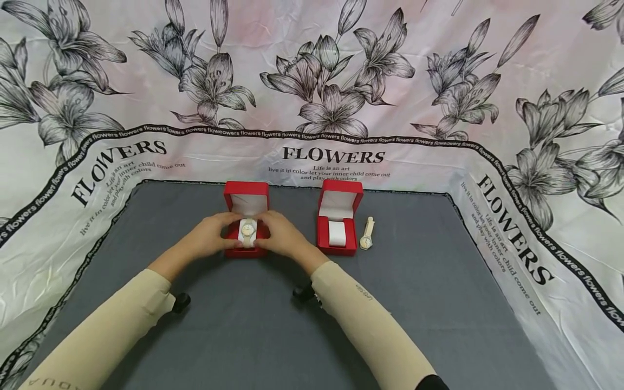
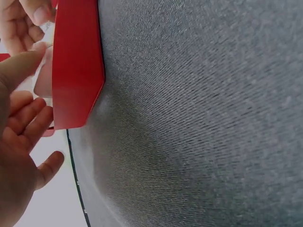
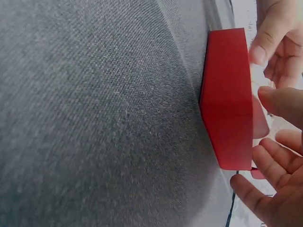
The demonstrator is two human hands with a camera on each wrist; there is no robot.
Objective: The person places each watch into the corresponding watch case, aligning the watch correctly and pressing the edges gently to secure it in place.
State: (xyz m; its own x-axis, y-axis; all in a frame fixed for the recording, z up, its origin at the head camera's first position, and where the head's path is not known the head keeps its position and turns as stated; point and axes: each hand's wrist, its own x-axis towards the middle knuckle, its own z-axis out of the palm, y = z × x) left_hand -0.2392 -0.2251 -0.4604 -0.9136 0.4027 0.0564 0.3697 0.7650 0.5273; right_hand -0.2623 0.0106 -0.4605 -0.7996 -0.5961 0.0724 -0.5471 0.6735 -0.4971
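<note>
A wristwatch with a pale strap sits around a white cushion in the left red watch box, whose lid stands raised. My left hand holds the cushion from its left side, thumb near the front and forefinger toward the back. From the right, my right hand holds it the same way. Both wrist views show thumb tips close over the box's front wall, with other fingers spread outside. Much of the watch is hidden there.
To the right stands a second open red box with a bare white cushion. Beside it a second pale-strapped watch lies on the grey cloth. Behind hangs a flower-printed sheet.
</note>
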